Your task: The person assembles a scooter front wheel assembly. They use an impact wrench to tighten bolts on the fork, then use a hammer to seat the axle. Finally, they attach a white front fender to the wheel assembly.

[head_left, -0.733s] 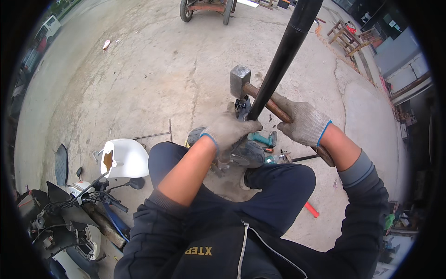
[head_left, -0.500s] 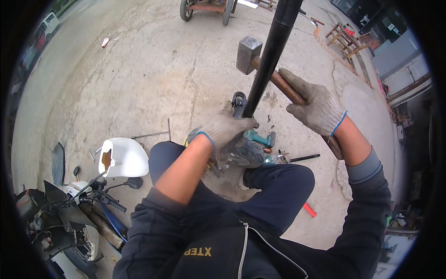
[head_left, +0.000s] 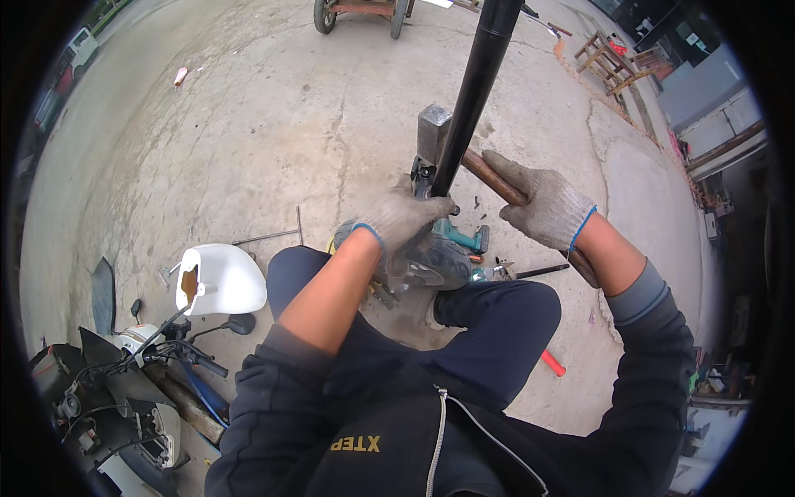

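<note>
Down on the concrete ground (head_left: 248, 124), seen from the head camera, a person sits or squats with knees apart, so the work lies right between the legs, close and easy to reach.

Both hands wear grey knit gloves, likely to keep them safe from knocks and rough metal. The left hand (head_left: 397, 224) is curled shut around the low part of a long black tube (head_left: 474, 91). The tube stands up, leaning a bit to the right, with its foot down at a dark metal part (head_left: 424, 176) on the ground. The hand holds it low, most likely to keep the foot from sliding.

The right hand (head_left: 542, 203) is wrapped tight on the brown handle of a hammer (head_left: 432, 131). The grey head of the hammer sits just behind the tube, touching it or very near; I cannot tell which. The grip is about halfway along the handle, which suits short, careful taps.

Just under the left hand sits a green power tool (head_left: 460, 240), kept close for quick use. A thin metal rod (head_left: 269, 238) lies apart on the left. A white jug (head_left: 219, 280) stands near a motorbike (head_left: 124, 373) at the lower left. A small red stick (head_left: 552, 363) lies by the right leg. A cart (head_left: 360, 12) waits far off.
</note>
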Available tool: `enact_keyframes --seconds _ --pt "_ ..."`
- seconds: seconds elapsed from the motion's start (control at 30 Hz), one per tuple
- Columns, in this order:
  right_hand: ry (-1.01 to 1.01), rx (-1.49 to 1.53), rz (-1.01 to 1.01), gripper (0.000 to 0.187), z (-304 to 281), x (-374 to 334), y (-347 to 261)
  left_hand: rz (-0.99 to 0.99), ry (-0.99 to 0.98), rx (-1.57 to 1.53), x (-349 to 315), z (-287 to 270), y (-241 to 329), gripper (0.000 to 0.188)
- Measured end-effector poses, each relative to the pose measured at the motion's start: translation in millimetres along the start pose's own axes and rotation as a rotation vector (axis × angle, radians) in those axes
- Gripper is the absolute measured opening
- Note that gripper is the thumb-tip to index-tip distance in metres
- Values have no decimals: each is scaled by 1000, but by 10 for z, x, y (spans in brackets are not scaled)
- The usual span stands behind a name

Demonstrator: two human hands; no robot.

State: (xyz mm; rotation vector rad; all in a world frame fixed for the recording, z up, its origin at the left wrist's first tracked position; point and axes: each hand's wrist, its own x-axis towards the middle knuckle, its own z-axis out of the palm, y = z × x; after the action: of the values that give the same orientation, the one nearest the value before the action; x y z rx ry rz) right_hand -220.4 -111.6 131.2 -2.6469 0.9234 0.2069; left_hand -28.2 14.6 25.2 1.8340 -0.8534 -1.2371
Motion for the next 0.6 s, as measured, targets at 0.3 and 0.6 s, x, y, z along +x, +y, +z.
enact_keyframes --seconds 0.3,0.6 --pt "633 316 -33 81 -274 71 105 -40 -22 -27 -7 180 -42 71" --pt "116 258 0 79 628 -108 309 5 -24 -249 298 154 -289 63"
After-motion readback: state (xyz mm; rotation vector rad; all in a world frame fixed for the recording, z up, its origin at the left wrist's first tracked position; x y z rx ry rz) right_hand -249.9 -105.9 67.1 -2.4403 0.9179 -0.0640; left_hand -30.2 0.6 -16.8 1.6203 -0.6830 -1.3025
